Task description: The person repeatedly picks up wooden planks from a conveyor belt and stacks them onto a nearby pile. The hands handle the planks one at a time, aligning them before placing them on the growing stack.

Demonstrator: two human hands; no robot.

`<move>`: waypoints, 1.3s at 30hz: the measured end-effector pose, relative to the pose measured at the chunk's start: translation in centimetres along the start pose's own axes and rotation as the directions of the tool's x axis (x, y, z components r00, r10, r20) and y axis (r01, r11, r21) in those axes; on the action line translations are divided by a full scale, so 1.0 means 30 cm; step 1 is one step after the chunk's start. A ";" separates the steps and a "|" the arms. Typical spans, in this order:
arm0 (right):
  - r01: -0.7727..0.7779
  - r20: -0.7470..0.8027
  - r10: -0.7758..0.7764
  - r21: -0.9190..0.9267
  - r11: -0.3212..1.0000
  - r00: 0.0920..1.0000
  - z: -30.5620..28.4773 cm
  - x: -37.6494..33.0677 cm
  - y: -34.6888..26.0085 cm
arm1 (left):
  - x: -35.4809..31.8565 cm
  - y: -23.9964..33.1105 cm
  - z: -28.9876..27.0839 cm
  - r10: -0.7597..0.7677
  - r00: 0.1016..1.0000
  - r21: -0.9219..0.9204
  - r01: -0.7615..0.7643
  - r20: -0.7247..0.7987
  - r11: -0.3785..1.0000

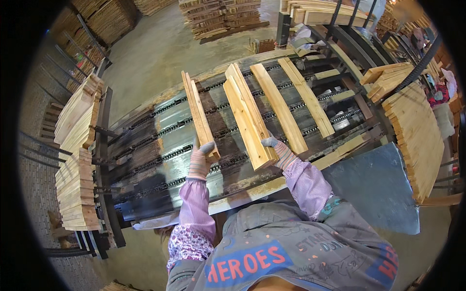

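My left hand (200, 159), in a striped knit glove with grey fingertips, is closed around the near end of a narrow wooden strip pair (198, 114). My right hand (281, 151), gloved alike, grips the near end of a thicker bundle of wooden boards (245, 121) lying side by side. Both pieces point away from me over the chain conveyor (172, 155). To the right of the bundle, a single wooden board (280, 109) lies across the chains. Farther right rests another board (307, 97). My fingers' undersides are hidden by the wood.
A rack of stacked boards (77, 189) stands along the left side. On the right are a large board stack (417, 140) and a grey metal sheet (378, 189). More timber piles (221, 17) stand on the floor at the back. Black upright rods (422, 63) rise at the right.
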State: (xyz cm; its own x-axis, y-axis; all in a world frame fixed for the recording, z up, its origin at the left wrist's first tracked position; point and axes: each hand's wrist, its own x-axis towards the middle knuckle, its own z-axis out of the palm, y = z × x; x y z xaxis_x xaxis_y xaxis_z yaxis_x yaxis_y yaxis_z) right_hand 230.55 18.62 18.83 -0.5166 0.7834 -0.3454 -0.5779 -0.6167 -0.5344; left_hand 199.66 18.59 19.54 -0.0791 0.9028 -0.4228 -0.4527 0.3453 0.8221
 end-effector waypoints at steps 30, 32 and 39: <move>-0.016 -0.025 0.004 -0.508 0.861 1.000 -0.156 -0.114 -0.266 | -0.269 -0.340 0.618 -0.173 0.985 -0.147 0.173 0.011 0.974; -0.018 -0.005 0.018 -0.505 0.863 1.000 -0.178 -0.124 -0.301 | -0.288 -0.335 0.657 -0.196 0.980 -0.224 0.199 0.039 0.954; -0.038 0.071 0.090 -0.533 0.845 0.993 -0.255 -0.159 -0.398 | -0.304 -0.384 0.733 -0.156 0.967 -0.414 0.229 0.203 0.881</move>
State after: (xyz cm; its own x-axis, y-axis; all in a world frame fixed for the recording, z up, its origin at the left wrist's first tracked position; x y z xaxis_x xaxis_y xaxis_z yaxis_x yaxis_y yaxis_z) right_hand 244.76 22.83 20.96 -0.6100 0.7176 -0.3362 -0.1320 -0.5103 -0.8498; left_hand 225.14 12.01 22.30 0.1747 0.8711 -0.4590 -0.7847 0.4047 0.4695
